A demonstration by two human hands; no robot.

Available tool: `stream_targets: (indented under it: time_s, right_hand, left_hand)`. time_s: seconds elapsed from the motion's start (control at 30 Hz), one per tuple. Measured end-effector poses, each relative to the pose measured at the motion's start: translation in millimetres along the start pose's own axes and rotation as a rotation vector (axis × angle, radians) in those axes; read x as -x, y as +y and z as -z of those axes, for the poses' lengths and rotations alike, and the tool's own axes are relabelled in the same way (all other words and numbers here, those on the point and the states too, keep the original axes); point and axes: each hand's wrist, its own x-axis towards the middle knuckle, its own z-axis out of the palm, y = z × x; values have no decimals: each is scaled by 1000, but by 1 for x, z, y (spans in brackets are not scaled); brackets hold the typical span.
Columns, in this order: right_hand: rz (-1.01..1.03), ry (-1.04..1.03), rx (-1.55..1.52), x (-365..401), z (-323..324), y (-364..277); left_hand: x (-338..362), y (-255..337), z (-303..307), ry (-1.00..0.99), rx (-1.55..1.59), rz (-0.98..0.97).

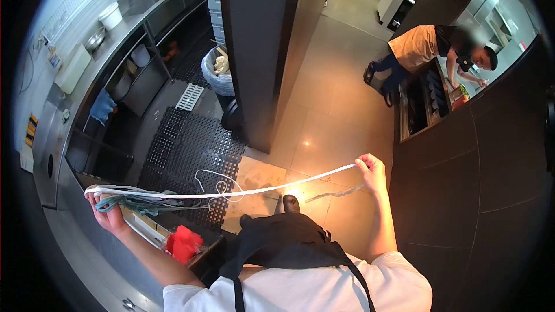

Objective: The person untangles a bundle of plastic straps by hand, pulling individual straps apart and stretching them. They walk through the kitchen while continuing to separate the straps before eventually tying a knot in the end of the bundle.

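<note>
A long white cord (pixel 254 191) runs stretched and slightly sagging between my two hands. At the left, my left hand (pixel 108 215) is closed around one end of it, together with a bundle of grey-green strips (pixel 144 203). A thinner white string (pixel 221 185) dangles in loops from that side over the black mat. With thumb and fingertips pinched together, my right hand (pixel 373 171) grips the other end of the white cord. Below it, a greyish strip (pixel 335 194) shows against the floor beside my wrist.
A dark pillar (pixel 260 52) stands ahead, beside a bin (pixel 218 72) with a plastic liner. Steel counters (pixel 124 29) line the left. Red plastic (pixel 184 242) lies near my left forearm. At the right, another person (pixel 428 46) leans over a counter. A perforated mat (pixel 185 144) covers the floor.
</note>
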Motion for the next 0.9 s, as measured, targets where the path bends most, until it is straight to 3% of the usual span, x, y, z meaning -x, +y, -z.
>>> stream_targets:
  time_s: [0.1,0.4,0.63,0.73,0.8,0.9]
  right_hand:
    - [-16,-71,-101,8,-31,-20]
    - [45,-240,59,25,-124,-87]
    - [142,-461,76,22,-198,-158]
    - [168,-606,87,4,-237,-183]
    - [141,-704,83,-12,-270,-207]
    - [373,-664,-163,-54,-343,-204]
  left_hand:
    - [-4,3,-4,53,10,-36]
    - [-18,48,14,3,70,26]
    - [-35,76,33,-7,18,-72]
    - [-48,98,48,194,-256,-200]
    - [-87,72,24,570,-567,-389]
    - [-156,79,19,228,-575,-120]
